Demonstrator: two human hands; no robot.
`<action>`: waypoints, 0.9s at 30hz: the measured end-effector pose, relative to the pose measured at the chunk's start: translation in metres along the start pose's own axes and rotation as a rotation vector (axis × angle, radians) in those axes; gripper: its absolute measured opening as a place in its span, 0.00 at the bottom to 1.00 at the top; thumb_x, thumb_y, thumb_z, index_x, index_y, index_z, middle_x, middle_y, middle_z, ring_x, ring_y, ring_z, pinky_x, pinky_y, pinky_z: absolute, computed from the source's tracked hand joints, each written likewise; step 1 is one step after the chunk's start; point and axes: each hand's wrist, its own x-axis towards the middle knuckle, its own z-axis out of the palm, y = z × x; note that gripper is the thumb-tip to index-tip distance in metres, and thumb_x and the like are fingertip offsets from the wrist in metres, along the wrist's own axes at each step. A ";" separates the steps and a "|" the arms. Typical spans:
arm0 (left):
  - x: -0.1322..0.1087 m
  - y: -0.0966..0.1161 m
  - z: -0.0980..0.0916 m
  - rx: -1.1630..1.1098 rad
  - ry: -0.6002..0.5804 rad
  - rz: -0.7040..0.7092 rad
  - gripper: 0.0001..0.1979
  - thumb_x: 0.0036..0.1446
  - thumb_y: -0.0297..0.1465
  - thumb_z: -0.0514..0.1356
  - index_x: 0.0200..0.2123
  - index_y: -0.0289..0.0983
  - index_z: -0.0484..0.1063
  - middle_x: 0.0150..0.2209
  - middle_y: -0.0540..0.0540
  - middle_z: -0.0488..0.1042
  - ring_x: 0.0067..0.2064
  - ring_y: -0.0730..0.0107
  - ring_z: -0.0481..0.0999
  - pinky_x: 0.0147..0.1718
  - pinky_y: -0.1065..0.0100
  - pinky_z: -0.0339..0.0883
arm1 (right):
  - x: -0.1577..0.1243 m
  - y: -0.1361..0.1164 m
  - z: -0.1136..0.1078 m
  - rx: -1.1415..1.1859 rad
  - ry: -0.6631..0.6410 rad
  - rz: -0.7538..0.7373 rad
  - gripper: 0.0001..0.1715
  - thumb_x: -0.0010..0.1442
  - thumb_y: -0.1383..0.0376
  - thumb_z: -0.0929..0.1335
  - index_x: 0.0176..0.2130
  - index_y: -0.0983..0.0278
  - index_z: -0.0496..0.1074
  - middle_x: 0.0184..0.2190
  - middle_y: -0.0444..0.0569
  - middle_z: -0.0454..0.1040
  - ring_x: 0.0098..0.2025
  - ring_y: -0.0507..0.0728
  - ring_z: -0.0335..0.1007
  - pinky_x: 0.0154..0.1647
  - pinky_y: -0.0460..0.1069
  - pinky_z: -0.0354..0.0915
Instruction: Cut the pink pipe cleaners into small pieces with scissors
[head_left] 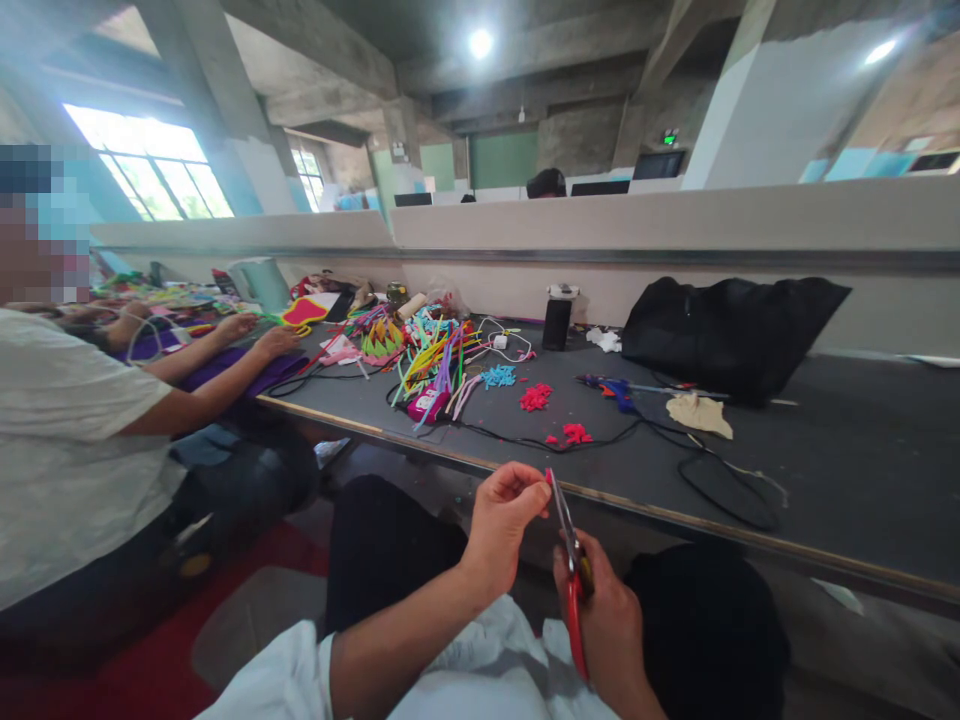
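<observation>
My right hand [600, 610] grips red-handled scissors [571, 570] with the blades pointing up over my lap. My left hand [506, 520] pinches something small and red right at the blade tips; the piece is too small to identify. Both hands hover in front of the near edge of the dark table [825, 470]. On the table just beyond lie small red curled pieces [576, 434] and another red cluster [535, 397].
A heap of coloured pipe cleaners [431, 355] lies mid-table, with a black cable [720, 490], blue-handled scissors [615, 388], a black speaker [556, 322] and a black bag [731, 330]. A person in a white shirt [67, 450] sits on my left, arms on the table.
</observation>
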 end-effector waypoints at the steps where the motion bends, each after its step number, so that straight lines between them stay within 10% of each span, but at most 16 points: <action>1: 0.000 0.001 0.000 0.002 -0.001 0.002 0.03 0.47 0.26 0.64 0.26 0.34 0.72 0.24 0.51 0.70 0.26 0.77 0.67 0.30 0.73 0.61 | 0.000 -0.002 -0.001 -0.015 -0.003 0.009 0.25 0.64 0.48 0.57 0.47 0.60 0.71 0.33 0.44 0.81 0.28 0.56 0.78 0.26 0.46 0.66; 27: -0.001 0.010 -0.008 0.134 0.058 0.048 0.04 0.44 0.29 0.65 0.25 0.34 0.73 0.25 0.50 0.72 0.28 0.75 0.67 0.30 0.73 0.60 | -0.003 -0.011 0.002 -0.133 0.025 -0.005 0.24 0.63 0.49 0.58 0.46 0.59 0.71 0.28 0.42 0.79 0.23 0.56 0.76 0.22 0.47 0.63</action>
